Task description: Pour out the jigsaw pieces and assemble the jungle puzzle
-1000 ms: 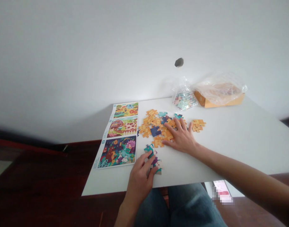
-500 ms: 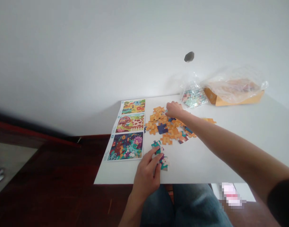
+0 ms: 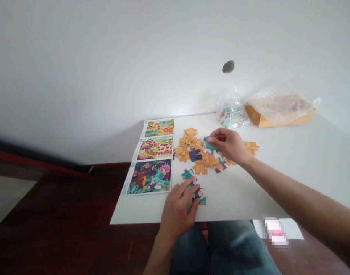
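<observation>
A few joined jigsaw puzzle pieces (image 3: 202, 195), teal with white and purple, lie near the table's front edge. My left hand (image 3: 179, 206) rests on them with its fingers spread, covering part of them. Over the loose pile, my right hand (image 3: 228, 143) pinches a teal puzzle piece (image 3: 211, 145) between thumb and fingers. Many of the pile's pieces show their orange backs (image 3: 187, 143); a dark blue piece (image 3: 195, 154) lies among them. My right hand and forearm hide the pile's right part.
Left of the pile lies a picture sheet (image 3: 154, 147) with three printed scenes. At the back, by the wall, are a clear bag of puzzle pieces (image 3: 233, 115) and an orange box (image 3: 283, 120) with clear plastic over it. The white table (image 3: 143, 210) ends before my knees.
My right hand has come from the pile's far side nearer to me and rightward, now with a teal puzzle piece in its fingers. My left hand stays on the joined pieces, nearly unmoved.
</observation>
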Action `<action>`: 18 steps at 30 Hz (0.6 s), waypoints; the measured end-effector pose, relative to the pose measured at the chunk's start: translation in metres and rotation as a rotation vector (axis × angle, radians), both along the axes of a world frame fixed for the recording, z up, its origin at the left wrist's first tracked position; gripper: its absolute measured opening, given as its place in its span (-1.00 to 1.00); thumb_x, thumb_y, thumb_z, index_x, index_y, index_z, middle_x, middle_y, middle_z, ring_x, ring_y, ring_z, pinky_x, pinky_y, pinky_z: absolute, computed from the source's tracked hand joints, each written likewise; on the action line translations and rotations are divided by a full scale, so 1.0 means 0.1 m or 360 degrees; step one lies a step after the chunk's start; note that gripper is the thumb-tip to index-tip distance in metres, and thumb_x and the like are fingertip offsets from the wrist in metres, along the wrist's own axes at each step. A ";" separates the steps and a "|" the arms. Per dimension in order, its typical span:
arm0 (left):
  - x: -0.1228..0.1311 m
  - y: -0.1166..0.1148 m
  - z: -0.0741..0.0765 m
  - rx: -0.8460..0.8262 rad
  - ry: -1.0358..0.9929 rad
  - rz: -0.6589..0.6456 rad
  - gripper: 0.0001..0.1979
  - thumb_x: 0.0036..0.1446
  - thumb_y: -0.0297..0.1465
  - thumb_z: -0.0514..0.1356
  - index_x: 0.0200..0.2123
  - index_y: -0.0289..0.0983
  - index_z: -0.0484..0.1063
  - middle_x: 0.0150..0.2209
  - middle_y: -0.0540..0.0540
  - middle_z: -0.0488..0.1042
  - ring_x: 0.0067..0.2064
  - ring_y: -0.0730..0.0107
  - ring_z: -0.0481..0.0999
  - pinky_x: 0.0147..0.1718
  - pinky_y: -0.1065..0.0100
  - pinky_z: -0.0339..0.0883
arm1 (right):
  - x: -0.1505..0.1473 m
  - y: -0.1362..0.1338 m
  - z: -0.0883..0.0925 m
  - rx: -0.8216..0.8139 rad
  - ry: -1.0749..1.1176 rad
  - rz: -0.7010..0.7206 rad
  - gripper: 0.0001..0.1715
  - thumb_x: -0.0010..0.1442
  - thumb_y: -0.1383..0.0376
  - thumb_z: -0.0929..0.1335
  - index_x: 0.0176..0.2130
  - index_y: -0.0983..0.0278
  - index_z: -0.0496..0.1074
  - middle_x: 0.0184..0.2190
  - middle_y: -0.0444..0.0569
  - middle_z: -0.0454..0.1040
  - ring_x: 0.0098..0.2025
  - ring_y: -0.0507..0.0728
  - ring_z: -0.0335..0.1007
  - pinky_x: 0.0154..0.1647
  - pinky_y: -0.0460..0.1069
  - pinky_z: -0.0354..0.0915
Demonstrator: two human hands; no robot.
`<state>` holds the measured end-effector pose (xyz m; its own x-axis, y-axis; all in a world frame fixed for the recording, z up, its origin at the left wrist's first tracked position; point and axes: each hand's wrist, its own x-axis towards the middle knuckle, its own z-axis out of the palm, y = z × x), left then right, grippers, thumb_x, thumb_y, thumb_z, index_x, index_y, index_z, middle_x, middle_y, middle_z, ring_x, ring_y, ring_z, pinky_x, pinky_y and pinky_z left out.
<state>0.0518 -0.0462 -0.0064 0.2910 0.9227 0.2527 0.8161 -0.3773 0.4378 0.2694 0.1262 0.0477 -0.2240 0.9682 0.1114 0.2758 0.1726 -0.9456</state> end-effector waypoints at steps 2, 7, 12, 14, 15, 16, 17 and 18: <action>0.00 0.01 0.00 0.0010 0.0003 0.0001 -0.63 0.27 -0.36 0.16 0.14 -0.19 0.43 0.23 -0.24 0.39 0.13 0.06 0.47 0.10 0.01 0.42 | 0.08 -0.23 -0.20 -0.0222 0.0079 0.0114 -0.50 0.06 -0.03 0.47 -0.20 0.31 0.49 -0.53 -0.14 0.44 -0.53 0.02 0.29 -0.52 -0.08 0.17; 0.00 0.02 -0.02 0.0038 0.0013 0.0028 -0.64 0.26 -0.33 0.19 0.12 -0.21 0.45 0.21 -0.23 0.41 0.14 0.06 0.46 0.11 0.03 0.42 | 0.14 -0.46 -0.57 -0.0240 -0.0011 0.0135 -0.50 0.12 -0.04 0.43 -0.15 0.30 0.58 -0.52 -0.12 0.47 -0.52 0.02 0.29 -0.50 -0.07 0.21; 0.01 0.01 -0.02 0.0050 -0.0007 0.0038 -0.65 0.25 -0.34 0.20 0.10 -0.19 0.46 0.21 -0.19 0.42 0.13 0.10 0.47 0.12 0.06 0.41 | 0.13 -0.46 -0.54 -0.0368 0.0042 0.0235 -0.53 0.19 0.00 0.39 -0.10 0.30 0.57 -0.52 -0.13 0.48 -0.62 0.00 0.24 -0.61 -0.08 0.17; 0.02 0.01 -0.02 0.0054 -0.0025 0.0045 -0.65 0.25 -0.34 0.21 0.09 -0.18 0.46 0.21 -0.18 0.42 0.13 0.11 0.48 0.11 0.06 0.42 | 0.14 -0.47 -0.53 -0.0397 0.0074 0.0280 -0.52 0.19 0.01 0.39 -0.07 0.30 0.55 -0.51 -0.13 0.49 -0.61 0.01 0.27 -0.61 -0.09 0.20; 0.02 0.01 -0.02 0.0055 -0.0034 0.0048 -0.65 0.24 -0.34 0.21 0.09 -0.18 0.46 0.21 -0.18 0.42 0.14 0.10 0.47 0.12 0.06 0.42 | 0.14 -0.47 -0.53 -0.0389 0.0075 0.0291 -0.53 0.19 0.02 0.39 -0.06 0.30 0.55 -0.49 -0.12 0.50 -0.58 0.02 0.30 -0.59 -0.08 0.22; 0.02 0.01 -0.02 0.0052 -0.0044 0.0051 -0.65 0.24 -0.34 0.21 0.10 -0.18 0.46 0.21 -0.18 0.42 0.15 0.10 0.47 0.13 0.06 0.41 | 0.14 -0.48 -0.53 -0.0358 0.0060 0.0289 -0.54 0.19 0.03 0.40 -0.06 0.30 0.55 -0.47 -0.11 0.52 -0.55 0.03 0.34 -0.55 -0.08 0.25; 0.01 0.01 -0.02 0.0048 -0.0055 0.0054 -0.65 0.25 -0.35 0.20 0.10 -0.17 0.45 0.21 -0.18 0.42 0.16 0.10 0.46 0.14 0.06 0.41 | 0.14 -0.49 -0.52 -0.0310 0.0032 0.0281 -0.55 0.19 0.04 0.40 -0.07 0.29 0.56 -0.44 -0.09 0.54 -0.50 0.04 0.37 -0.50 -0.07 0.28; 0.01 0.00 -0.02 0.0043 -0.0066 0.0058 -0.64 0.25 -0.36 0.19 0.11 -0.17 0.45 0.22 -0.18 0.41 0.18 0.10 0.45 0.15 0.06 0.40 | 0.14 -0.49 -0.52 -0.0258 0.0004 0.0269 -0.57 0.18 0.06 0.41 -0.08 0.29 0.57 -0.40 -0.07 0.57 -0.45 0.05 0.40 -0.45 -0.06 0.30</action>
